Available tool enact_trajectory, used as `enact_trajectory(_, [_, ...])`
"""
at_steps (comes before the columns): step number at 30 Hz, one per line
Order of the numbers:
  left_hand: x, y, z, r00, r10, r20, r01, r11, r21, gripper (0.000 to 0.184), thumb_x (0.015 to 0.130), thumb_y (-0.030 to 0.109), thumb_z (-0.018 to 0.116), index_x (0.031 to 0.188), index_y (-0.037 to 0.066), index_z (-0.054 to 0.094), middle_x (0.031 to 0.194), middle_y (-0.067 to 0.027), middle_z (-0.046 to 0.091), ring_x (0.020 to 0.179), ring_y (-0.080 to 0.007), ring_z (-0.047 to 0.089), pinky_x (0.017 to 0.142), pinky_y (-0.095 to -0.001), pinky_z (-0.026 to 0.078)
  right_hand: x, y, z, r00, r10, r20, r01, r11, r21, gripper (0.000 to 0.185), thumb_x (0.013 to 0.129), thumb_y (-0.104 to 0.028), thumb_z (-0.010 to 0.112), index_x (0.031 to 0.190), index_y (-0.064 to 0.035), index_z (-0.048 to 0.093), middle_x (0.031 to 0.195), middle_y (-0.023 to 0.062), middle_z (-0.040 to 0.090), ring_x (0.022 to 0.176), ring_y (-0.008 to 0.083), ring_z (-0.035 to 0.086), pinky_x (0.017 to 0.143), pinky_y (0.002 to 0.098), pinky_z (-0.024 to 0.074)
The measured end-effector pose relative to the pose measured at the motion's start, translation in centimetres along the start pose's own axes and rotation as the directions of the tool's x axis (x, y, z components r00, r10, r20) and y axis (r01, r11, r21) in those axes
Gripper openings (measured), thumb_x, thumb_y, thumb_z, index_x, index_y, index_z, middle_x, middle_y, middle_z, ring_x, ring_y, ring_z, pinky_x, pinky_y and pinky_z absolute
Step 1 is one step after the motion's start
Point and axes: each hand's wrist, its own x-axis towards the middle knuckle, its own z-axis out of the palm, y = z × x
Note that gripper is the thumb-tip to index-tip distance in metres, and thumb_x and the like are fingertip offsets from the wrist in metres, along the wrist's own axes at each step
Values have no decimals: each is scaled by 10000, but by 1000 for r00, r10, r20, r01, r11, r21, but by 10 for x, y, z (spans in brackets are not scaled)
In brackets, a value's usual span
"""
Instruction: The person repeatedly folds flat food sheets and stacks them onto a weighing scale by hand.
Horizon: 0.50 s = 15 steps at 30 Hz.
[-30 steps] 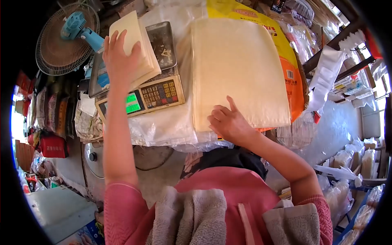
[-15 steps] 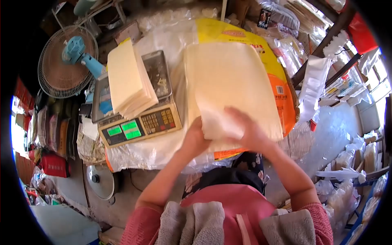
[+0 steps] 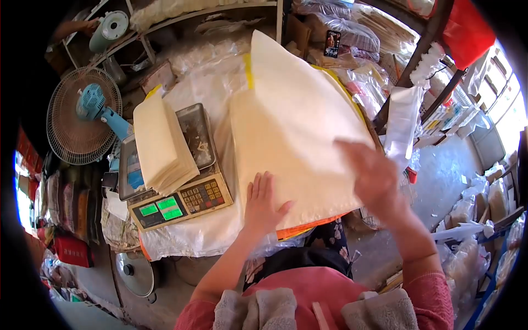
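Note:
A stack of large cream-coloured thin sheets point(image 3: 258, 143) lies in front of me. Its top sheet point(image 3: 313, 104) is lifted at the far end and curves upward. Flat on the near left corner of the stack rests my left hand point(image 3: 260, 204), its fingers spread and empty. My right hand point(image 3: 374, 179) is over the right side of the sheets, smeared by motion; whether it grips the top sheet cannot be made out. To the left, a folded bundle of similar sheets point(image 3: 162, 143) sits tilted on a digital scale point(image 3: 212, 192) with green lit displays.
A standing fan point(image 3: 82, 115) is at the left behind the scale. Clear plastic point(image 3: 192, 242) covers the table edge. Plastic-wrapped goods point(image 3: 344, 36) are piled at the back right, near a dark post point(image 3: 426, 49). A pot lid point(image 3: 135, 273) is low on the left.
My left hand has flattened onto the stack's corner. My right hand has moved right, and the top sheet's far end has risen. The view has shifted slightly.

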Motion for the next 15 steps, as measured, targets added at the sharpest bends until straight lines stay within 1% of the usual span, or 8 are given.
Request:
enact_trajectory(2, [-3,-23,12,990,-138,-28,114,901,-418,800,866,306,602,1467,-34,197,1513,-201,248,1415,-381,192,1151,-461,177,-20,-24,12,977,35,212,-43,999,32,458,713,-3,556,1171,11,540,1086,103,624,904,275,622,735,369,526])
enact_trajectory(5, [9,-17,-21,933,-164,-319,-35,843,-537,799,736,-34,617,1435,-36,231,1485,-229,256,1397,-317,257,1153,-432,195,-58,-38,40,928,-63,368,-7,983,185,455,736,-57,562,1186,2,521,1042,117,638,850,263,629,755,354,522])
enact_trajectory(6, [10,-9,-25,883,-150,-445,-78,887,-454,720,718,-84,597,1396,-16,364,1430,-228,386,1355,-303,363,1145,-432,223,-66,-38,44,917,-88,388,-22,963,269,434,747,-69,558,1175,-5,530,1021,120,644,832,259,632,760,352,521])
enact_trajectory(7, [6,-20,-30,950,37,-310,-142,935,-324,596,733,-85,595,1305,2,449,1329,-208,471,1268,-295,443,1124,-432,263,-72,-35,43,825,-55,563,-151,938,313,435,759,-48,568,1193,-15,561,1044,122,664,898,242,653,821,342,516])
enact_trajectory(9, [0,-51,-49,935,352,51,-346,934,-91,381,763,-87,589,1122,37,619,1125,-167,643,1095,-280,604,1083,-431,343,-73,-12,29,752,-26,658,-476,670,570,475,746,-1,571,1221,-24,571,1105,116,663,989,230,645,878,332,501])
enact_trajectory(10, [0,-50,-49,958,287,-24,-287,943,-169,294,772,-71,605,1041,43,636,1023,-146,660,995,-276,627,1031,-413,389,-72,6,21,714,-32,699,-605,475,639,498,740,23,572,1235,-28,576,1135,113,663,1034,224,642,906,327,493])
enact_trajectory(12, [-7,-45,-49,980,133,-150,-177,925,-335,133,791,-40,638,880,54,669,818,-103,693,794,-270,674,928,-378,480,-87,41,16,712,184,678,-666,484,568,529,741,132,539,1240,-36,594,1214,106,641,1135,217,603,971,319,456])
enact_trajectory(15, [-20,-46,-59,979,-159,-125,120,955,-271,99,829,-14,628,915,27,655,812,-128,690,754,-225,675,766,-310,523,-128,85,17,757,97,647,-592,524,613,420,797,147,487,1154,-12,639,1188,125,646,1168,239,576,998,325,421])
